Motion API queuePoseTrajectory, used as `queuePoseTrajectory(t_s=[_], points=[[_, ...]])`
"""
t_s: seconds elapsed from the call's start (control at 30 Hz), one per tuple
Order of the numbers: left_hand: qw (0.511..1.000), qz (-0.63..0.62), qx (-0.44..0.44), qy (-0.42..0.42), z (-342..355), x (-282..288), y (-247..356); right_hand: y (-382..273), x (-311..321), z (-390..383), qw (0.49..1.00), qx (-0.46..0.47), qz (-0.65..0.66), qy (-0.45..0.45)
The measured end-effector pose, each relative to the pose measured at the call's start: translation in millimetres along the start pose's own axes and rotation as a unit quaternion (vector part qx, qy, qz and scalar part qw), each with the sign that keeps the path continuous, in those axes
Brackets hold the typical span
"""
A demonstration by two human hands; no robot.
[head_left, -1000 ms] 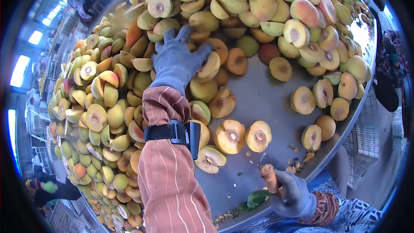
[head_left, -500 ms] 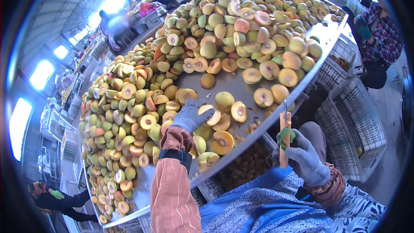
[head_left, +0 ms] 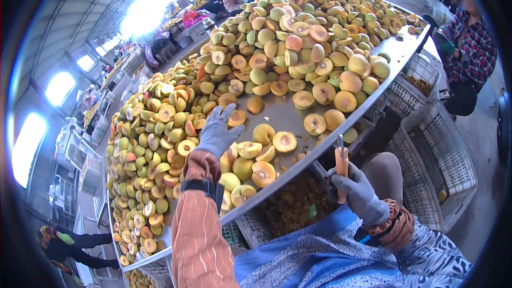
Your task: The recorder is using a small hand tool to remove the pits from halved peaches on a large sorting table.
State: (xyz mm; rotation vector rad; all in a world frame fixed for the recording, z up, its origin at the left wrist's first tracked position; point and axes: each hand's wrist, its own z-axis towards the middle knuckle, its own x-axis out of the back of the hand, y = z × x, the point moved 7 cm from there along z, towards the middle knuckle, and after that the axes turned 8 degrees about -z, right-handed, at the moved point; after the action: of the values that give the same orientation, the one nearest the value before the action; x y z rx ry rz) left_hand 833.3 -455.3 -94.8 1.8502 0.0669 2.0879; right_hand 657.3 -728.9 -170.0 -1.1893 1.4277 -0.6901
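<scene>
My left hand [head_left: 218, 130], in a grey glove, is spread open above the edge of the peach-half heap [head_left: 160, 128], holding nothing. Close to its right lie a loose whole-looking peach [head_left: 255, 105] and a small group of peach halves [head_left: 249, 150], some cut side up with brown centres. In my gloved right hand [head_left: 362, 194], the fingers wrap round a pitting tool [head_left: 342, 168] with a wooden handle. Its thin metal tip points upward, beside the table's near rim and apart from the fruit.
The metal table [head_left: 282, 117] has a raised rim. Below it stands a crate of brown scraps [head_left: 290, 208] with a green piece [head_left: 312, 212] on top. White plastic crates [head_left: 442, 154] stand at right. A person in a checked shirt [head_left: 474, 48] sits at far right.
My left hand has moved up and left, away from the peach halves, fingers spread. The green piece by my right thumb has gone from there; a green piece now lies in the scrap crate.
</scene>
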Motion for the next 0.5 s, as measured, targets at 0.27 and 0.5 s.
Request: queuePoseTrajectory(t_s=[0.27,0.5], points=[[0.983,0.105,-0.132,-0.079,145.6,-96.3,42.2,21.3,17.4,46.3,0.997,-0.019,0.073,0.033],[0.956,0.13,-0.057,-0.256,117.0,-105.5,47.6,27.7,16.5,58.8,0.995,-0.044,0.081,0.045]])
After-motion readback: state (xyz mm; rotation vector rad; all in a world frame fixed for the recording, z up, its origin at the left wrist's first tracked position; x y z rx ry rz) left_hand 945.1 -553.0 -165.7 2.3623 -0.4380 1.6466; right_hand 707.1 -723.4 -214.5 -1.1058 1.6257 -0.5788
